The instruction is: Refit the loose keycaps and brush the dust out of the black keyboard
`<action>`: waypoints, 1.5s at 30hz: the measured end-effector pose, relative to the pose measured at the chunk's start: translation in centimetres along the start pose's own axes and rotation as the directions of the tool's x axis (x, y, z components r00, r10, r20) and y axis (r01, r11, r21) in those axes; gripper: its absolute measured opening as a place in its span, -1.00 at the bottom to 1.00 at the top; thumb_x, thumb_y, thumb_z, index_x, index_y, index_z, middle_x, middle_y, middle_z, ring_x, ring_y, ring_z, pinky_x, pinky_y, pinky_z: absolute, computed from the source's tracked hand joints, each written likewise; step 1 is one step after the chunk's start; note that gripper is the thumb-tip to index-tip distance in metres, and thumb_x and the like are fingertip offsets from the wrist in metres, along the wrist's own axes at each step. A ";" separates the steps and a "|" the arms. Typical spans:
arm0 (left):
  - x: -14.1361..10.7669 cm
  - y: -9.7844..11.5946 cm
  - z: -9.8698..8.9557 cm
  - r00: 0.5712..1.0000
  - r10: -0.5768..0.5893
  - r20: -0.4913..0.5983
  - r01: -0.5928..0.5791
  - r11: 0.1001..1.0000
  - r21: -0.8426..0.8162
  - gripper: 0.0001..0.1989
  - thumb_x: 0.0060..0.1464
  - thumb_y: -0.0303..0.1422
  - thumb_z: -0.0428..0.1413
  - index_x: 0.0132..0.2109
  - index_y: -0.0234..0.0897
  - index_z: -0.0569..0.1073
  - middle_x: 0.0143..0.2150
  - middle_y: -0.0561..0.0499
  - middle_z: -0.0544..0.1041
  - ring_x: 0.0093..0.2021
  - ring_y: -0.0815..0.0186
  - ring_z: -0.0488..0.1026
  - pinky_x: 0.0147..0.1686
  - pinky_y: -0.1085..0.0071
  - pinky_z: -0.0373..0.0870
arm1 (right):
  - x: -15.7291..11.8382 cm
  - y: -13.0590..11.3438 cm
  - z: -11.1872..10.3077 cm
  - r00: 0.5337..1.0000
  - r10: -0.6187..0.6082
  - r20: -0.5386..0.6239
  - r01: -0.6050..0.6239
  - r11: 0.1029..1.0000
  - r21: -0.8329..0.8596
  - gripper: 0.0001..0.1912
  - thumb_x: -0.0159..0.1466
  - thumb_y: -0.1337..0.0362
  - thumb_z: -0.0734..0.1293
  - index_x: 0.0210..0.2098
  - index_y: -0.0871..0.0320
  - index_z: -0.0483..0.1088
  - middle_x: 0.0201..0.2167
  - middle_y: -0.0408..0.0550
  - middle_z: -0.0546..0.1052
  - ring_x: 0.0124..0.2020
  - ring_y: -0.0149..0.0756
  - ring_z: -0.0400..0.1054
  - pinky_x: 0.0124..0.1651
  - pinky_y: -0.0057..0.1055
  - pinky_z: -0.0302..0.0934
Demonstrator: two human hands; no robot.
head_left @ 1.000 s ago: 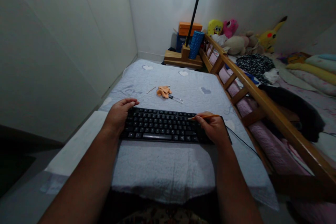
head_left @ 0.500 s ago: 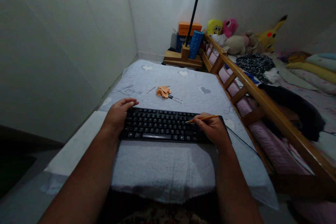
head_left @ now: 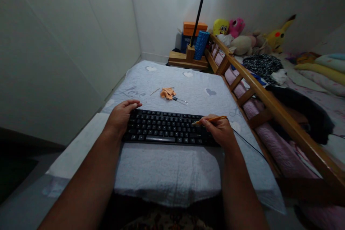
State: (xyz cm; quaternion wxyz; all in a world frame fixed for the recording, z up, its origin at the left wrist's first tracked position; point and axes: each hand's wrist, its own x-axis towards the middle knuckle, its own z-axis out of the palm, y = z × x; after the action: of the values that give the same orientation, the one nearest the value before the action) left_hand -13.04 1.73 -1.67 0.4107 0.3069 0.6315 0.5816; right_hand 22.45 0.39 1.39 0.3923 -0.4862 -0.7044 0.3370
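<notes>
A black keyboard (head_left: 161,126) lies flat on a cloth-covered table (head_left: 167,172). My left hand (head_left: 122,113) is closed around the keyboard's left end, thumb and fingers near its upper left corner. My right hand (head_left: 217,127) pinches a thin orange brush (head_left: 212,119), whose pale tip rests at or just over the keys on the right part of the keyboard. Behind the keyboard lie a crumpled orange cloth (head_left: 167,93), a tool with a dark end and wire loop (head_left: 181,101), and a thin stick (head_left: 154,91).
A wooden bed rail (head_left: 258,91) runs along the right side, with plush toys and bedding beyond it. The keyboard's cable (head_left: 249,143) trails right. At the back stand a wooden lamp base (head_left: 185,58), a blue roller (head_left: 201,45) and an orange box (head_left: 194,28).
The brush in my right hand has shifted slightly, its rear end a little higher and farther right. My left hand stays at the keyboard's left end.
</notes>
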 end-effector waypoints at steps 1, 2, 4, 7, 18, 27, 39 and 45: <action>0.0 0.0 0.0 1.000 0.000 -0.004 0.000 1.000 0.000 -0.71 -0.22 -0.26 0.27 -0.27 -0.25 0.58 -0.26 -0.04 0.66 -0.21 0.20 0.53 -0.22 0.34 0.37 | 0.0 0.1 0.0 1.000 0.006 0.015 -0.006 1.000 -0.015 -0.75 0.27 0.14 0.35 -0.36 0.17 0.60 -0.39 0.00 0.62 -0.36 -0.25 0.45 -0.27 -0.33 0.29; 0.0 0.0 0.0 1.000 -0.001 -0.006 0.001 1.000 0.002 -0.71 -0.22 -0.26 0.27 -0.27 -0.25 0.58 -0.26 -0.04 0.66 -0.21 0.21 0.53 -0.21 0.34 0.36 | 0.0 0.1 -0.1 0.999 0.014 0.049 -0.013 1.000 -0.020 -0.75 0.27 0.15 0.35 -0.37 0.17 0.60 -0.40 -0.01 0.62 -0.36 -0.25 0.46 -0.26 -0.33 0.29; 0.1 -0.1 0.0 1.000 -0.001 -0.006 0.001 1.000 0.005 -0.71 -0.22 -0.27 0.27 -0.26 -0.25 0.58 -0.26 -0.03 0.66 -0.21 0.21 0.53 -0.20 0.35 0.36 | 0.0 0.0 -0.2 0.989 0.018 0.144 -0.018 1.000 -0.002 -0.75 0.27 0.17 0.34 -0.40 0.16 0.59 -0.44 -0.04 0.61 -0.39 -0.28 0.45 -0.26 -0.34 0.29; 0.1 -0.1 0.0 1.000 0.004 -0.004 -0.004 1.000 0.015 -0.72 -0.21 -0.27 0.27 -0.26 -0.25 0.59 -0.25 -0.04 0.66 -0.21 0.20 0.53 -0.20 0.34 0.37 | -0.3 -0.4 -0.4 0.972 0.008 0.234 -0.021 0.998 0.053 -0.74 0.29 0.17 0.34 -0.42 0.17 0.57 -0.48 -0.08 0.56 -0.44 -0.34 0.40 -0.32 -0.39 0.24; -0.2 0.2 0.0 1.000 0.008 -0.007 -0.008 0.999 0.032 -0.74 -0.19 -0.28 0.26 -0.27 -0.24 0.59 -0.24 -0.06 0.66 -0.23 0.20 0.52 -0.28 0.35 0.38 | -0.2 -1.0 0.1 0.972 -0.041 0.233 0.029 0.998 0.056 -0.78 0.30 0.19 0.34 -0.37 0.16 0.57 -0.43 -0.07 0.52 -0.39 -0.33 0.36 -0.29 -0.37 0.21; 0.0 0.1 0.0 1.000 0.011 0.002 -0.011 1.000 0.004 -0.74 -0.20 -0.29 0.26 -0.28 -0.26 0.58 -0.25 -0.06 0.66 -0.22 0.20 0.54 -0.20 0.33 0.40 | -0.4 -1.5 -0.1 0.971 -0.022 0.238 0.004 0.997 0.077 -0.80 0.27 0.19 0.32 -0.40 0.16 0.49 -0.46 -0.11 0.47 -0.41 -0.33 0.35 -0.31 -0.38 0.19; -0.2 0.2 0.1 1.000 0.024 -0.003 -0.024 0.999 0.036 -0.74 -0.18 -0.28 0.26 -0.26 -0.25 0.59 -0.23 -0.06 0.66 -0.20 0.19 0.54 -0.20 0.33 0.39 | -0.3 -1.1 -0.6 0.989 0.009 0.149 -0.013 1.000 0.024 -0.82 0.24 0.19 0.30 -0.43 0.14 0.45 -0.52 -0.13 0.46 -0.46 -0.32 0.34 -0.36 -0.40 0.17; -0.2 0.3 0.1 1.000 0.001 -0.009 -0.001 1.000 0.026 -0.74 -0.19 -0.29 0.27 -0.26 -0.25 0.58 -0.25 -0.06 0.66 -0.24 0.20 0.52 -0.27 0.35 0.38 | -0.3 -1.1 -0.6 0.978 0.039 0.203 -0.042 0.999 0.015 -0.82 0.19 0.22 0.32 -0.51 0.14 0.42 -0.57 -0.13 0.47 -0.50 -0.33 0.34 -0.39 -0.41 0.18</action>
State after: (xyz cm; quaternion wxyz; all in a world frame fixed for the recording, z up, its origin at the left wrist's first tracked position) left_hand -12.84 1.65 -1.36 0.4035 0.3098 0.6409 0.5749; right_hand 22.61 -0.19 2.56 0.3161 -0.4598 -0.7275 0.3993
